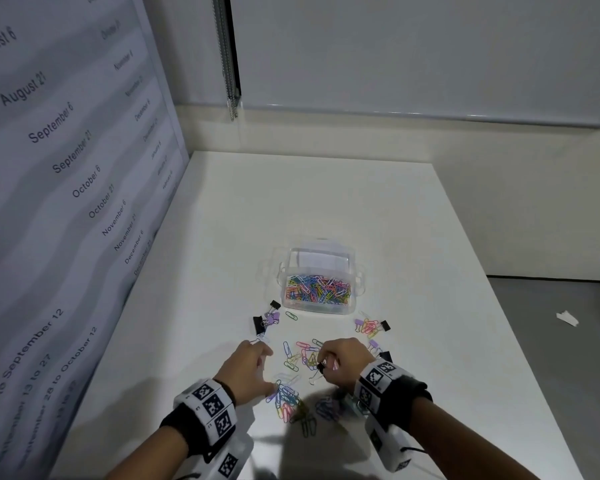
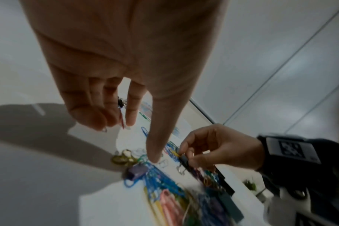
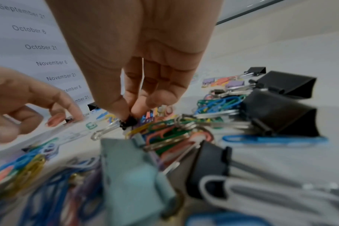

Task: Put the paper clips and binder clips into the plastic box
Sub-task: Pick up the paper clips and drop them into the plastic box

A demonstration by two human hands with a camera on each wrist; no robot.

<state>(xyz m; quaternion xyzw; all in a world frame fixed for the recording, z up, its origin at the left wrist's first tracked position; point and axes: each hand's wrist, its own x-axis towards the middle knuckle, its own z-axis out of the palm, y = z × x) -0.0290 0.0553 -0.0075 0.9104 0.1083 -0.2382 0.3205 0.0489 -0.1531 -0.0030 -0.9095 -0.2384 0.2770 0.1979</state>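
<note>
Clear plastic box (image 1: 317,282), part-filled with coloured wire paper clips (image 1: 286,400), sits beyond both my hands. Nearer than the box, my left hand (image 1: 248,368) spreads loose; my right hand (image 1: 343,362) pinches a small black binder clip (image 3: 128,122).

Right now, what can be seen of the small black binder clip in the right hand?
The small black binder clip is pinched at its dark body by the right hand, thumb against fingertips. Its silver wire handle points down toward the white table, just above loose coloured paper clips. Whether it touches them is unclear.
</note>
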